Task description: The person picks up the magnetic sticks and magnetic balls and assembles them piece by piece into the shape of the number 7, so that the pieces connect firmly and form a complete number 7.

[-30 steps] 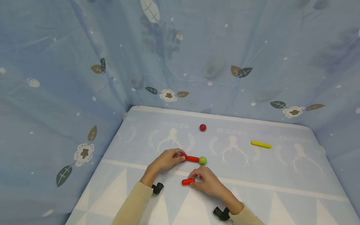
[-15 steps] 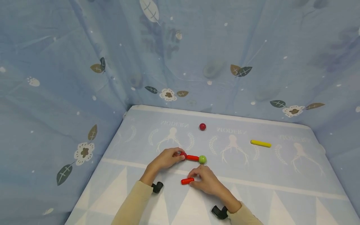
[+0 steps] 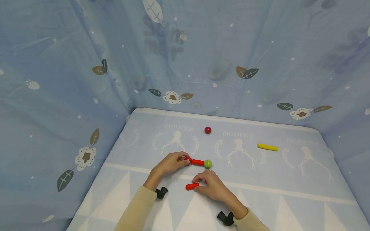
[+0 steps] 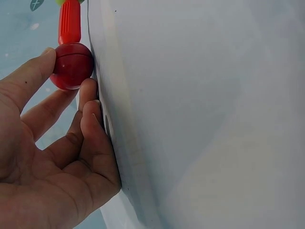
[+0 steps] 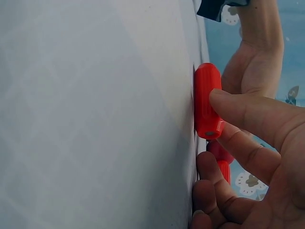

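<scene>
The left hand (image 3: pixel 172 163) pinched a dark red ball (image 4: pixel 71 67) between thumb and fingers, the other fingers loosely curled below it. The ball was glossy and round, with a thin groove running around it. Against its far side stood a bright red stick (image 4: pixel 70 23), ridged along its length and narrowing at the ends, and at that stick's other end sat a lime green ball (image 3: pixel 207 164) with a line across its face. Ball, stick and green ball touched end to end in a nearly straight row over the middle of the table (image 3: pixel 260 205). The right hand (image 3: pixel 213 186) pinched one end of a second red stick (image 5: pixel 208 100) between thumb and forefinger, nearer the person than the row and apart from it. This stick was short and shiny, with lengthwise ridges, tapered ends and a small grey spot on one end face; it lay on its side, on the cloth or just above it, which could not be told. Farther back were another dark red ball (image 3: pixel 207 130), smooth and shiny, and, well to its right, a longer yellow stick (image 3: pixel 267 147) lying flat.
</scene>
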Motion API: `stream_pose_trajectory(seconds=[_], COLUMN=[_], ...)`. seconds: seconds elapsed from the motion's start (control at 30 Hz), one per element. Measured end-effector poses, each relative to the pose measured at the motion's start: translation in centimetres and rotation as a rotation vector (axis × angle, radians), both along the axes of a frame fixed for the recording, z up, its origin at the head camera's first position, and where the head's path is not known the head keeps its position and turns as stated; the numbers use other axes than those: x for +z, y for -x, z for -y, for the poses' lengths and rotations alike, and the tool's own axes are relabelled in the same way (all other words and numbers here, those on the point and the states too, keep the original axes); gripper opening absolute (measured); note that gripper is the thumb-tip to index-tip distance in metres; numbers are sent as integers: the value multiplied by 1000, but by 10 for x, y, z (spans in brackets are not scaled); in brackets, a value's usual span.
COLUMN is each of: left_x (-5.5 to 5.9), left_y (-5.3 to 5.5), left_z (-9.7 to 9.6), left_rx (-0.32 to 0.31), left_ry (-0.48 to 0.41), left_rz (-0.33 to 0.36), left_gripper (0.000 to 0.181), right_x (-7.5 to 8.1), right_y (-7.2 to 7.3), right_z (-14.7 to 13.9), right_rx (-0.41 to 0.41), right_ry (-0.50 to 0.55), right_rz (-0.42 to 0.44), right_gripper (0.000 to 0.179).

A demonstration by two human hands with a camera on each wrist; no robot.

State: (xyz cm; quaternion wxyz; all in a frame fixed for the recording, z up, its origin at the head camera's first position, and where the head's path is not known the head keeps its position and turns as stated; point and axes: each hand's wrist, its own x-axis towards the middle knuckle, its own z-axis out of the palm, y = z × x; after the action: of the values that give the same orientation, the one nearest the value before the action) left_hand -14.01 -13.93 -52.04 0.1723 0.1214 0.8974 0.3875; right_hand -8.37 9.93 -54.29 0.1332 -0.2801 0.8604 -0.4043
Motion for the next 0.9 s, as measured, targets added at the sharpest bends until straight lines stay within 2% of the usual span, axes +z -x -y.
stream_pose_trajectory(seconds=[0.3, 0.47, 0.73, 0.9], left_x=[1, 2, 1, 0], left_y=[-1, -1, 0, 0], left_z=[0, 0, 0, 0], left_rx=[1, 3, 3, 8], left_ry=[1, 5, 11, 6], left_rz=[3, 7, 10, 17], left_gripper=[19, 20, 23, 23], right_x=[0, 2, 11, 13], right_y=[1, 0, -2, 0], right_z=[-1, -4, -18, -32], right_rx=[7, -2, -94, -154], right_ry=[4, 48, 79, 88], right_rz=[4, 6, 65, 37], right_gripper=[18, 18, 20, 22])
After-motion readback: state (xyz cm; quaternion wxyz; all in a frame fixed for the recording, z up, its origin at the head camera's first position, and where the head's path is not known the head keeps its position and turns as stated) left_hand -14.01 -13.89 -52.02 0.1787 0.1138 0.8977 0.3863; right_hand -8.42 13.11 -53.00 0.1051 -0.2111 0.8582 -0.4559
